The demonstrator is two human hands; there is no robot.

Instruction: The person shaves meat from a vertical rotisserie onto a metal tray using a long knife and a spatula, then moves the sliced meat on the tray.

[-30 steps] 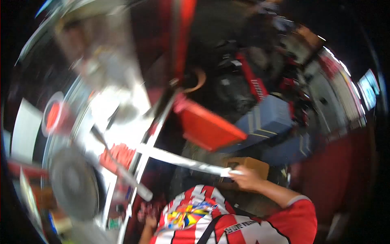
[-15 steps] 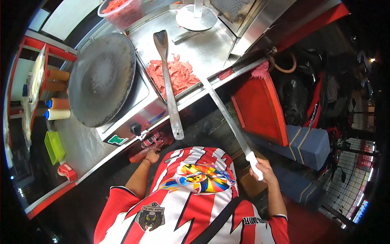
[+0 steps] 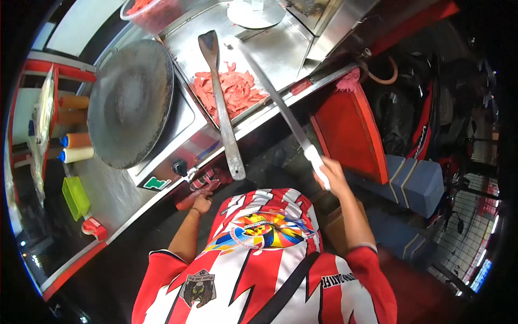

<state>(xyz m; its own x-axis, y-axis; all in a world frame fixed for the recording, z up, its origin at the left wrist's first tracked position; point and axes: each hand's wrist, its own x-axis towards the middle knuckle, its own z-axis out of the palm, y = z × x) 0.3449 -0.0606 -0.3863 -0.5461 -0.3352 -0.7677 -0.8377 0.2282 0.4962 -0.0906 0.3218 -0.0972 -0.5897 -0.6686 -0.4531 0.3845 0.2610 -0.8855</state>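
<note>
My right hand (image 3: 333,176) is closed round the white handle of a long knife (image 3: 287,114). Its blade slants up and left over the counter's front edge, with the tip above the metal tray (image 3: 280,56). Thin reddish meat slices (image 3: 240,90) lie heaped in the tray's near left corner. Across them rests a wooden spatula (image 3: 222,110), its handle jutting past the tray's front edge. My left hand (image 3: 202,204) is low by the counter front, against a red and black item (image 3: 200,186) whose kind I cannot make out; its fingers are mostly hidden.
A round dark griddle (image 3: 132,102) sits left of the tray, above a control knob (image 3: 179,167). Sauce bottles (image 3: 76,155), a green basket (image 3: 75,197) and a red tape dispenser (image 3: 95,229) stand farther left. A red panel (image 3: 350,135) hangs open on the right.
My right hand has moved up and left with the knife, carrying the blade's tip farther over the tray. My left hand stays by the red and black item. The view has shifted slightly.
</note>
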